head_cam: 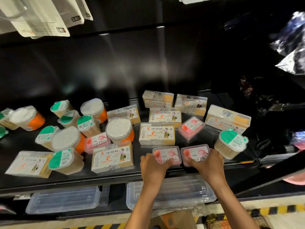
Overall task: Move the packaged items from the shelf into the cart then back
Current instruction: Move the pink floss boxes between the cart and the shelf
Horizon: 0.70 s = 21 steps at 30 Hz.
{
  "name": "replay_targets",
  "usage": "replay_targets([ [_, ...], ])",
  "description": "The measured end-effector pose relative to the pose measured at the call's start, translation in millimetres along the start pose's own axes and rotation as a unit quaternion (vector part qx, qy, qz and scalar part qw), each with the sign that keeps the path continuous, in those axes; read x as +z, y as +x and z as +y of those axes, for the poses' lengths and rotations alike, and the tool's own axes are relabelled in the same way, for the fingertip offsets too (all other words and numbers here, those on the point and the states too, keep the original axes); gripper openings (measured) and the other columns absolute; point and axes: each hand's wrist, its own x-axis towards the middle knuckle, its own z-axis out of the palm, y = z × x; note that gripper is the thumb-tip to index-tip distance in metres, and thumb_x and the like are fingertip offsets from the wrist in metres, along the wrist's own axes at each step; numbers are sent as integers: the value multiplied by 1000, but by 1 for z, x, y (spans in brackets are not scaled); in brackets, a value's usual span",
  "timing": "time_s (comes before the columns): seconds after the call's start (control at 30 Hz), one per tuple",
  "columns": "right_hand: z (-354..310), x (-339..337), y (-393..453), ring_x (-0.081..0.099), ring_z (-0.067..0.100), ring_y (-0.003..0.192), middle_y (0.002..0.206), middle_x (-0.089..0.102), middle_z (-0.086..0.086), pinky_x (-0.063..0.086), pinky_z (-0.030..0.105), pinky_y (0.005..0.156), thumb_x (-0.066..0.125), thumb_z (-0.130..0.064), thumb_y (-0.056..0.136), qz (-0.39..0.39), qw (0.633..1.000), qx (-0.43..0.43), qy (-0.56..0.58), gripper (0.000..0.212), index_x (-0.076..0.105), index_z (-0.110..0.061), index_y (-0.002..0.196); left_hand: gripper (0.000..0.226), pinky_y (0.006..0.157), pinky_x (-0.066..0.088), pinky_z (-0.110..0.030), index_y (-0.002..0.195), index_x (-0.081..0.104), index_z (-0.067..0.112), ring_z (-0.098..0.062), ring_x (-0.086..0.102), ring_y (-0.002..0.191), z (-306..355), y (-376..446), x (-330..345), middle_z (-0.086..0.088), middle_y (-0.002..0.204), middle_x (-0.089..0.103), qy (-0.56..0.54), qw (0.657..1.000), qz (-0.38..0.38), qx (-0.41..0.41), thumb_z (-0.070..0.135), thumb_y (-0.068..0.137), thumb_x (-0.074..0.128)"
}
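Gripping two pink "Dental Floss" boxes point(166, 155) point(195, 154), both hands point(154, 167) point(208, 164).

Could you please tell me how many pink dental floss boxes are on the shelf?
4: one under the left hand, one under the right hand, one mid-left, one mid-right.

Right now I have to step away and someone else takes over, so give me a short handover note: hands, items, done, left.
Left hand grips the left pink floss box; right hand grips the right pink floss box. Both boxes sit side by side at the front edge of the black shelf.
The other packs, such as the toothpick boxes and cotton swab tubs, lie on the shelf.
The cart is out of view, so which leg of the job this is cannot be told.
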Motion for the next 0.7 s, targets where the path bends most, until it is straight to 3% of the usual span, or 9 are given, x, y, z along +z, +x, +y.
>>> replay_targets([
  [0.1, -2, -3, -2, 53, 30, 112, 119, 53, 13, 51, 48, 91, 87, -52, 53, 11, 999, 1, 37, 93, 44, -6, 122, 83, 81, 53, -36, 111, 62, 6, -22, 61, 100, 0, 1, 0, -4, 102, 64, -12, 1000, 1, 2, 64, 53, 75],
  [0.23, -1, -10, -2, 59, 24, 102, 112, 57, 10, 52, 33, 80, 89, -28, 61, 18, 996, -15, 83, 76, 37, -11, 114, 77, 76, 48, -32, 117, 42, 1, -26, 57, 106, 4, -3, -4, -9, 111, 56, -49, 998, 23, -16, 37, 65, 85],
  [0.33, 2, -12, -1, 58, 21, 102, 111, 57, 7, 50, 32, 80, 88, -27, 63, 3, 996, -8, 94, 77, 40, -8, 119, 70, 62, 46, -23, 110, 49, 1, -21, 62, 93, 3, 0, -5, -6, 104, 62, -94, 995, 4, -32, 33, 61, 88],
  [0.4, 6, -11, 1, 60, 21, 105, 113, 61, 5, 53, 33, 82, 88, -35, 61, -10, 995, -6, 94, 78, 46, -9, 122, 54, 55, 44, -17, 100, 61, 5, -15, 64, 82, 0, 4, -7, -1, 94, 67, -108, 993, -23, -37, 31, 61, 89],
  [0.47, 9, -11, 2, 62, 22, 106, 113, 64, 6, 54, 33, 82, 86, -41, 62, -24, 995, -5, 96, 76, 50, -11, 121, 37, 61, 50, -22, 89, 68, 7, -14, 65, 77, 0, 5, -9, 1, 87, 69, -134, 989, -45, -40, 24, 64, 88],
  [0.57, 7, -16, 1, 60, 19, 102, 112, 61, 4, 48, 27, 78, 85, -28, 68, -27, 993, 9, 114, 69, 47, -7, 123, 30, 78, 57, -34, 85, 69, 11, -18, 69, 82, 0, 4, -12, -3, 89, 72, -194, 978, -64, -36, 13, 62, 88],
  [0.7, 8, -18, 1, 61, 19, 94, 108, 63, 7, 44, 18, 62, 85, -22, 69, -17, 991, 6, 131, 65, 48, -5, 120, 29, 76, 57, -31, 85, 65, 19, -17, 68, 82, 3, -1, -14, -2, 88, 71, -232, 968, -92, 10, 2, 69, 82],
])
